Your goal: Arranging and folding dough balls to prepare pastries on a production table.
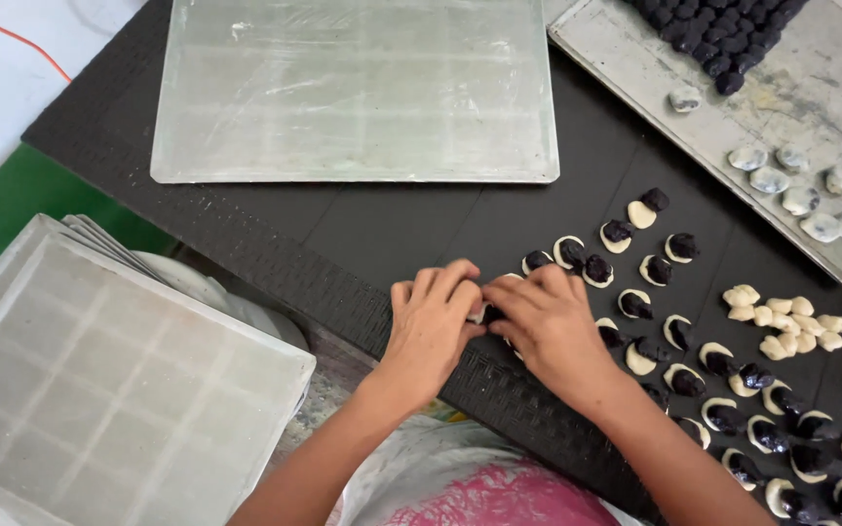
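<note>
One dough piece point(480, 313) pinched between both hands point(487, 317), fingertips touching.

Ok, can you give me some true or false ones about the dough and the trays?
1. Both hands, left hand and right hand, meet over one dough piece. True.
2. The big tray at the top is full of dough. False: it holds none.
3. Dough rounds with dark filling lie on the black mat. True.
4. The plain dough lumps sit left of the hands. False: they are on the right.
</note>
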